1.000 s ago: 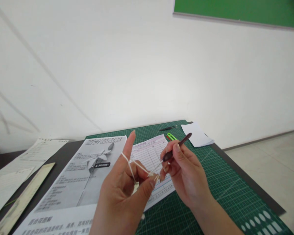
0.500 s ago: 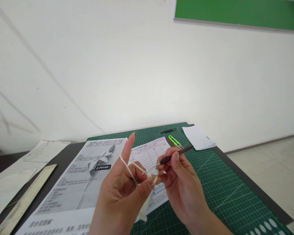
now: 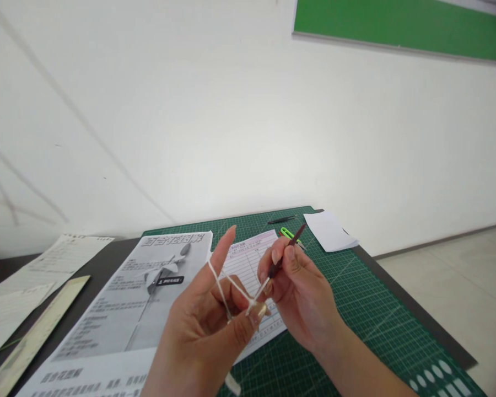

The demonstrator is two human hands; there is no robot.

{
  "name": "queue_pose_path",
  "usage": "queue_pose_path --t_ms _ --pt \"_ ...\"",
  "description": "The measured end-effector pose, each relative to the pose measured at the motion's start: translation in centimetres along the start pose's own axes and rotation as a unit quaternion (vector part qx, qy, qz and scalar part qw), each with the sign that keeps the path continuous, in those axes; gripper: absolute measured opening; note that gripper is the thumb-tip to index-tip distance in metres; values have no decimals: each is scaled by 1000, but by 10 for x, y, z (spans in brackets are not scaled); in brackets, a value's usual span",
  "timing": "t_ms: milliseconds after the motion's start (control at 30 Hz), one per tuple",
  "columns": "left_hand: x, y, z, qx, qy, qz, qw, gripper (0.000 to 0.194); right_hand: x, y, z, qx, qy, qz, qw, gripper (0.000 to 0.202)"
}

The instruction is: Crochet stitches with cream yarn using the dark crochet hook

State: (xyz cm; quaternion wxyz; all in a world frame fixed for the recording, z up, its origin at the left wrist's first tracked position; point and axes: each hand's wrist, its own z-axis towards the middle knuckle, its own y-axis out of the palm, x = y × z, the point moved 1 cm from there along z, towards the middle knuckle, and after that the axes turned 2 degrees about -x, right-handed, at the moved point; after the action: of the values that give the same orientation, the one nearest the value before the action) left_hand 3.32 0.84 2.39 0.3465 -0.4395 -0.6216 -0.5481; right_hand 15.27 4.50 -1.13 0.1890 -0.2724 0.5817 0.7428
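Observation:
My left hand (image 3: 206, 320) pinches a small piece of white crochet work (image 3: 252, 303) between thumb and fingers. White yarn (image 3: 221, 284) loops over its raised index finger and runs down to the pinch. In my right hand (image 3: 301, 289) is a crochet hook (image 3: 293, 238) with a dark brown handle, held like a pencil. The hook's metal shaft slants down left and its tip meets the yarn at the left thumb. A pale end of the work (image 3: 232, 384) hangs below the left hand.
Beneath the hands lie a lined form (image 3: 252, 253) and a printed flower sheet (image 3: 107, 309) on a green cutting mat (image 3: 380, 331). Green thread snips (image 3: 287, 234), a black slim tool (image 3: 281, 219) and white paper (image 3: 330, 230) sit behind. A ruler (image 3: 41, 336) lies left.
The hook has swung from nearly level to a steep slant, and its tip has come to the yarn at my left thumb. The hanging end has moved lower and left.

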Motion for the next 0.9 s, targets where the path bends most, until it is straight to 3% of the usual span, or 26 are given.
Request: queue_pose_path --t_ms 367,733,900 --pt "0 5 -5 47 46 108 992 67 -21 -10 -2 -59 -103 -157 980 20" --pt "-1 4 -3 57 51 131 988 69 -18 -13 -12 -63 -197 -261 943 19" --pt "-2 4 -4 59 47 148 986 67 -18 -13 -17 -76 -271 -316 906 16"
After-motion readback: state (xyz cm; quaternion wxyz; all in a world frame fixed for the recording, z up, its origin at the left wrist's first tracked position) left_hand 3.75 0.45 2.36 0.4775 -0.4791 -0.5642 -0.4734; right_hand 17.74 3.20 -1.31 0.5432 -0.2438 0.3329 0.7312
